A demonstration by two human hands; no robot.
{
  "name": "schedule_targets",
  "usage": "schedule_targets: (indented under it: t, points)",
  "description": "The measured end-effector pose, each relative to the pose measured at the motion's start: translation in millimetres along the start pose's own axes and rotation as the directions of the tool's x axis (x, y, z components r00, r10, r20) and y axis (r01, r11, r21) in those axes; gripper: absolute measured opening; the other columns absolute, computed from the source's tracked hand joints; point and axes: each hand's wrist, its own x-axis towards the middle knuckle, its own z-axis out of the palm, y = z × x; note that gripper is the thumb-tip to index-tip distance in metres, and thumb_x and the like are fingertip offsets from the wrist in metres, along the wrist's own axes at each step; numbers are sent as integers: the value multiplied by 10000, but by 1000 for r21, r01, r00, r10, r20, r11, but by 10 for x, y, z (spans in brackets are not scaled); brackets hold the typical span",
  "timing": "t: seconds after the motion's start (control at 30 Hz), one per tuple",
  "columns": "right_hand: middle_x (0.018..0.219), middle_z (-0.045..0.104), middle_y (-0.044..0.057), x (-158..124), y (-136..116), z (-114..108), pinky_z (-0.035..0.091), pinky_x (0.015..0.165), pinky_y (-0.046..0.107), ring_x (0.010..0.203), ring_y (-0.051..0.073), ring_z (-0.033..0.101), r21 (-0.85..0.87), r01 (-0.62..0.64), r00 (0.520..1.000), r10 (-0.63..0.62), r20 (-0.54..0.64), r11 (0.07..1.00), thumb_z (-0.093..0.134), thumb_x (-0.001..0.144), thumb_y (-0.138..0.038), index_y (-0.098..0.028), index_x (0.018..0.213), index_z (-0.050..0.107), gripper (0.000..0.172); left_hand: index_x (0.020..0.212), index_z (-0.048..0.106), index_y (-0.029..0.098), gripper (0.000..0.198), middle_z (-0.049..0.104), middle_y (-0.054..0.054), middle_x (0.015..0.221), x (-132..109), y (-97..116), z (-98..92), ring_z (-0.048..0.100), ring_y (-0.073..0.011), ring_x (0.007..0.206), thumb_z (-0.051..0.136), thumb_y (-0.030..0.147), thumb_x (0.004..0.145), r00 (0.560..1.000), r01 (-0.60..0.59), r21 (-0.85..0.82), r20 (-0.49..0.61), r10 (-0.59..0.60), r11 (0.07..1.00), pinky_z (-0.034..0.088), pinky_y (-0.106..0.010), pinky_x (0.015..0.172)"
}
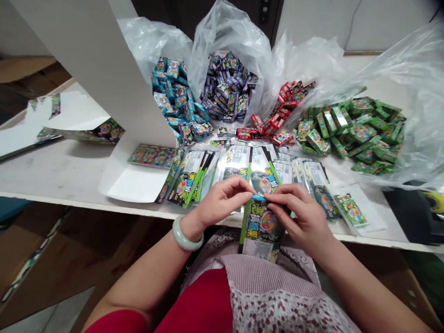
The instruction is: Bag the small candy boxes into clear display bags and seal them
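Over the table's front edge, my left hand (pixel 227 199) pinches the left side of the mouth of a printed plastic pouch (pixel 262 226). My right hand (pixel 303 212) is closed on its right side, thumb and fingers pressed together. A small blue candy box (pixel 258 197) shows between the fingertips at the pouch's top edge; whether it is fully inside I cannot tell. The pouch hangs down in front of the apron, black and green with colourful lettering. Just beyond my hands, more flat printed pouches (pixel 236 159) lie overlapping in a row.
Clear bags spill blue boxes (pixel 173 90), purple boxes (pixel 229 88), red boxes (pixel 277 120) and green boxes (pixel 362 132) along the back. A curved white card sheet (pixel 128 182) stands at the left. A pouch with a green box (pixel 350 210) lies at the right.
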Motion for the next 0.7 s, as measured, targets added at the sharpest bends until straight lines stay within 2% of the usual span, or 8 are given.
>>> schedule_targets:
  t: [0.1,0.17,0.3,0.4,0.57,0.7]
  points:
    - [961,589,62,-8,-1,6,491,757,346,908,198,568,-45,26,1000,-27,-16,999,561,911,-102,-221,1159,606,279,790,607,151,99,582,-11,736,56,66,-5,519,-114,683,601,249,807,999,45,53,11,-46,998,432,-251,619]
    - [956,589,61,-11,1,-12,483,730,347,883,199,563,-56,49,999,-48,19,997,544,917,-98,-233,1158,617,286,767,597,152,83,576,-3,725,102,92,-24,512,-107,669,602,232,790,997,65,52,46,-67,997,419,-246,611]
    - [961,562,51,0,13,-63,478,742,340,897,188,550,35,8,996,-11,93,999,523,921,-86,-250,1095,657,274,780,624,144,87,619,-20,784,199,108,-128,567,-119,740,632,231,780,974,97,-34,209,-87,995,451,-263,703]
    - [955,534,36,10,33,-70,479,756,312,902,164,543,126,-38,993,24,114,991,512,920,-68,-262,1072,666,291,782,642,136,123,634,-30,777,240,128,-192,578,-128,726,649,259,784,948,127,-39,297,-110,991,466,-278,701]
    - [947,529,27,-17,74,-36,476,747,302,895,157,544,148,-53,995,41,86,988,520,920,-72,-279,1080,658,296,813,656,131,153,645,-31,779,177,214,-149,574,-129,723,582,256,859,966,15,205,250,-67,979,464,-269,692]
    - [953,539,29,-46,79,-8,478,753,309,899,160,547,118,-49,998,43,52,992,514,921,-71,-278,1068,657,292,907,660,142,154,677,-52,876,65,196,-104,609,-153,818,557,256,900,961,-126,263,272,52,957,489,-306,780]
